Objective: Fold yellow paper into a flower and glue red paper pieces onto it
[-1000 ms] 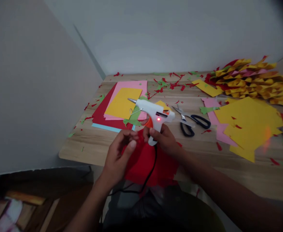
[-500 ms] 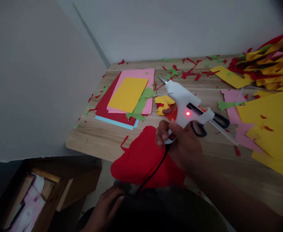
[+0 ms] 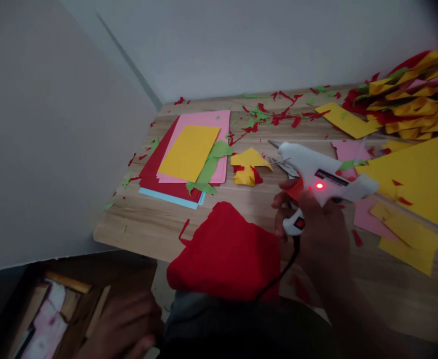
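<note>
My right hand [image 3: 326, 234] is closed around the handle of a white glue gun [image 3: 307, 162], with fingers by its orange trigger. A red light glows on the gun's side, and the metal nozzle points left. From the handle's base a black cord [image 3: 284, 271] runs down over a red piece of paper or cloth [image 3: 224, 254] at the table's near edge. My left hand [image 3: 125, 321] hangs at the lower left, below the table, blurred; its grip is unclear. Partly hidden behind the gun are scissors [image 3: 288, 169]. Just left of the nozzle lies a folded yellow-and-red paper piece [image 3: 247, 167].
Stacked coloured sheets [image 3: 189, 152] lie on the left of the wooden table [image 3: 129, 224]. Red and green scraps [image 3: 264, 117] litter the back. Yellow sheets [image 3: 421, 174] and a bundle of folded paper strips [image 3: 421, 99] are on the right. A wooden drawer [image 3: 69, 284] sits below left.
My right hand has moved right with the glue gun, and the cord has shifted right. My left hand has moved left and away from the cord. The red piece is more uncovered.
</note>
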A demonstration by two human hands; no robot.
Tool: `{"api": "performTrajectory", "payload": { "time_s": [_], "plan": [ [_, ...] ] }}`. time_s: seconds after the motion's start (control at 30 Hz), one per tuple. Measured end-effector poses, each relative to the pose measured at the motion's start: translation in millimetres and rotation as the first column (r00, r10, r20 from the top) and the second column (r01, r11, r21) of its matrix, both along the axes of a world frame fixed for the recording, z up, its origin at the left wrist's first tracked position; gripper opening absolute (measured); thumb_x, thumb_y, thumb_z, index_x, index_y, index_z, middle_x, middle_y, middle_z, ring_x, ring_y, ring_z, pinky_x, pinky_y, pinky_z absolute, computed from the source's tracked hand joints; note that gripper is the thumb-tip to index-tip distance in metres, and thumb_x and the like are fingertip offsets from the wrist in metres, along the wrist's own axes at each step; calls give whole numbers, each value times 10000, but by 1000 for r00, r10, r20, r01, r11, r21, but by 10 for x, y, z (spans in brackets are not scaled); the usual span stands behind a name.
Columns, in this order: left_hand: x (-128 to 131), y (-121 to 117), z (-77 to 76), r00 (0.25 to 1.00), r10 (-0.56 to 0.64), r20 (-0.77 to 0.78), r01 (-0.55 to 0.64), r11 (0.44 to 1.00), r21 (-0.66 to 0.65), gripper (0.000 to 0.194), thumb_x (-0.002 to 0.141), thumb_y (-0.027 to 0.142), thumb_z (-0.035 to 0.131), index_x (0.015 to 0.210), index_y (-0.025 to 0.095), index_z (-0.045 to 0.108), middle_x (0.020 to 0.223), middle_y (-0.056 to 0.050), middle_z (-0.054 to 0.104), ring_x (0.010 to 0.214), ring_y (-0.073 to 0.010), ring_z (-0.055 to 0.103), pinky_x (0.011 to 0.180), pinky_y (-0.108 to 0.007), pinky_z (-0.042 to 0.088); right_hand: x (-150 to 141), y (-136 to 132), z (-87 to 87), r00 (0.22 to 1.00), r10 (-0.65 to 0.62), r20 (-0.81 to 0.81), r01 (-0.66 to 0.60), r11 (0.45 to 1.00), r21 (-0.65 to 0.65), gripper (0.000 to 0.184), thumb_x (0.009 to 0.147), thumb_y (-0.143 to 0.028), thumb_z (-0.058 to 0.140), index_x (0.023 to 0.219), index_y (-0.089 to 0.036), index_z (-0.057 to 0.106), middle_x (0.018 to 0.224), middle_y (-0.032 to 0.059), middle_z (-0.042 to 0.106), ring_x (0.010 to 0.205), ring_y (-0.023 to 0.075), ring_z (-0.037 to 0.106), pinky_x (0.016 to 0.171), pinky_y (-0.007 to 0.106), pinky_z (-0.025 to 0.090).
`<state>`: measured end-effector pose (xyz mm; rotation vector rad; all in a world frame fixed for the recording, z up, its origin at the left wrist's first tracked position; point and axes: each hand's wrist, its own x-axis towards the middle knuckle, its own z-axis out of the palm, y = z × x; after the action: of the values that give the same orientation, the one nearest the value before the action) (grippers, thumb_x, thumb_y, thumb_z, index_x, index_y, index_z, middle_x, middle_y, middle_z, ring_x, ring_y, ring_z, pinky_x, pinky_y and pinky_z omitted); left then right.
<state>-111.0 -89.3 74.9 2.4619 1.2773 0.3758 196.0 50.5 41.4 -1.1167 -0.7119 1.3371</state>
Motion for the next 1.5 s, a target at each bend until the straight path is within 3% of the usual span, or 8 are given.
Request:
{"api": "performTrajectory", "payload": {
  "time_s": [0.07,0.13,0.23,0.4,0.6,0.77,0.97,1.5],
  "plan": [
    [154,545,114,997,-50,61,45,996,83,221,926,215,477,925,292,684,762,-9,737,688,-179,674,616,-286,561,40,-9,-47,994,-30,109,34,999,-40,346,859,-536,657,949,-202,668,770,1,658,371,78,513,316,210,353],
    [352,1136,27,986,15,168,-51,976,210,137,908,182,530,870,245,646,748,-18,703,681,-169,649,639,-295,526,44,-31,-91,979,-42,201,59,995,-81,387,844,-564,655,932,-188,674,781,18,684,360,84,515,311,221,366],
    [708,2023,-357,953,121,279,-207,930,305,107,927,275,575,909,197,646,838,-40,698,793,-167,642,735,-295,510,19,-66,-162,947,-49,319,89,990,-113,429,835,-596,650,935,-180,687,813,40,723,367,91,535,331,229,389],
    [1049,2824,-851,987,35,155,-59,986,158,222,870,311,669,1062,202,688,1016,-63,725,952,-231,631,831,-359,478,-5,-67,-325,865,-86,495,144,986,-80,448,835,-590,657,940,-158,716,809,63,745,417,101,564,403,236,432],
    [872,2745,-896,981,-100,164,84,991,103,181,908,333,637,1019,217,721,1044,-34,755,988,-225,627,913,-374,442,-78,16,-437,780,-130,613,182,983,-23,380,824,-529,676,892,-158,724,645,27,685,482,137,584,450,247,457],
    [812,2770,-890,971,-197,139,180,975,128,198,933,294,575,967,203,747,1077,-44,732,1048,-228,610,989,-395,403,-78,79,-426,703,23,710,108,984,-139,361,794,-512,705,916,-174,742,779,59,745,460,136,554,427,265,429],
    [813,2758,-879,975,-192,110,176,974,146,213,925,258,566,1021,226,754,1045,-46,731,1064,-236,602,940,-393,403,-26,20,-423,553,131,823,54,980,-192,386,786,-557,699,872,-186,763,636,40,686,537,187,587,479,284,427],
    [806,2761,-904,967,-230,105,212,964,160,210,924,284,586,1039,264,760,1066,-25,731,1100,-244,594,957,-394,384,-11,3,-279,590,174,788,18,973,-229,438,804,-572,658,879,-149,748,647,42,674,526,161,548,467,270,401]
  ]
}}
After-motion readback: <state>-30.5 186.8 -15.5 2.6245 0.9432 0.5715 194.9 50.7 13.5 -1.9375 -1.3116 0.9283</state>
